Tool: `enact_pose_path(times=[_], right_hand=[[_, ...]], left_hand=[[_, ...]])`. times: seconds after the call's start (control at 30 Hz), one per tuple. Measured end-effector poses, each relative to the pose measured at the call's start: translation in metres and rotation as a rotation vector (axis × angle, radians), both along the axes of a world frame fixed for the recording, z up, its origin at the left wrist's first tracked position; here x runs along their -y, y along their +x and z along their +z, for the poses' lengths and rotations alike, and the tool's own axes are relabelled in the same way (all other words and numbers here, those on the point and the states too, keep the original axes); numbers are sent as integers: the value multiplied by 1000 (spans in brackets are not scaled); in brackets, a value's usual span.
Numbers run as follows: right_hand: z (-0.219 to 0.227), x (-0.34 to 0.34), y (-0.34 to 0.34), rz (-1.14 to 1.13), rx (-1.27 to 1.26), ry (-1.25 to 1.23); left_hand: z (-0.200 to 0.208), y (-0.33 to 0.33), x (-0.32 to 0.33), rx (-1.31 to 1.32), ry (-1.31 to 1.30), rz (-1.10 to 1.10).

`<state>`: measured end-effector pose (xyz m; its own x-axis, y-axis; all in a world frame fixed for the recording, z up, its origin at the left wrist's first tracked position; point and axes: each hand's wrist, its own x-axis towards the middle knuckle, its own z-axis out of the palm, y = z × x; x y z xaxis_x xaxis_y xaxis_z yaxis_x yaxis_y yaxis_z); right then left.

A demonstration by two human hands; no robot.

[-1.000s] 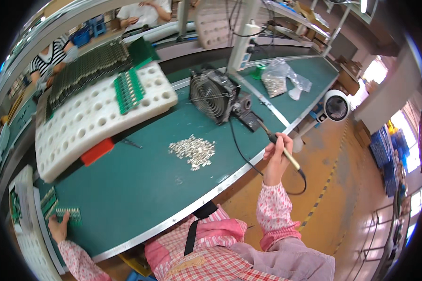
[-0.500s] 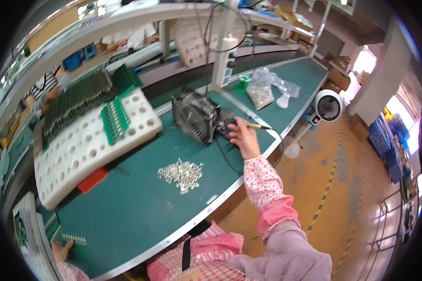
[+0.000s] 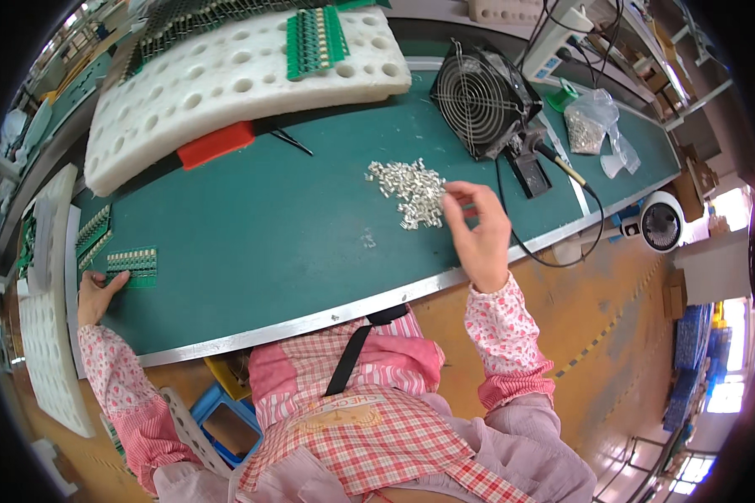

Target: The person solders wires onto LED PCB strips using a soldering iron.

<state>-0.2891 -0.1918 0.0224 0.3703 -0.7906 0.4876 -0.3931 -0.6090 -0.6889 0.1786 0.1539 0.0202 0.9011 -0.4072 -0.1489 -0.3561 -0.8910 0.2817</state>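
At the table's left end, my left hand (image 3: 99,297) grips the lower left edge of a green circuit board (image 3: 143,261), thumb on top. A row of small pale parts runs along this board. Beside it, nearer the left edge, lie more green boards (image 3: 93,238). My right hand (image 3: 483,239) hovers at the right edge of a pile of small silvery metal parts (image 3: 409,191). Its thumb and forefinger are slightly apart, and I see nothing between them. A soldering iron (image 3: 560,162) with a yellowish handle rests in its stand (image 3: 528,168), right of that hand.
A black fan (image 3: 476,96) stands behind the pile. White foam block (image 3: 243,80) at back left carries boards; a red piece (image 3: 216,144) and tweezers (image 3: 292,141) lie before it. Right: solder spool (image 3: 562,95), bag of parts (image 3: 587,126), white fan (image 3: 661,222). The iron's cable loops over the front edge.
My right hand has left the soldering iron, which now sits in its stand, and has come to the metal parts. My left hand stays at the board. The view has turned.
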Motion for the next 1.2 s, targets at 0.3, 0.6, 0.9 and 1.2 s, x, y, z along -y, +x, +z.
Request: enact_pose_path(times=[0.3,0.6,0.9,1.2], right_hand=[[1,9,68,220,-370,-469],[6,19,81,241,-582,-665],[11,10,74,267,-717,-849],[13,8,79,323,-923,-734]], left_hand=[[-10,-13,-2,5,-151,1],[-9,-45,79,88,-203,-255],[13,-77,117,86,-104,-292],[9,-88,112,62,-97,-216]])
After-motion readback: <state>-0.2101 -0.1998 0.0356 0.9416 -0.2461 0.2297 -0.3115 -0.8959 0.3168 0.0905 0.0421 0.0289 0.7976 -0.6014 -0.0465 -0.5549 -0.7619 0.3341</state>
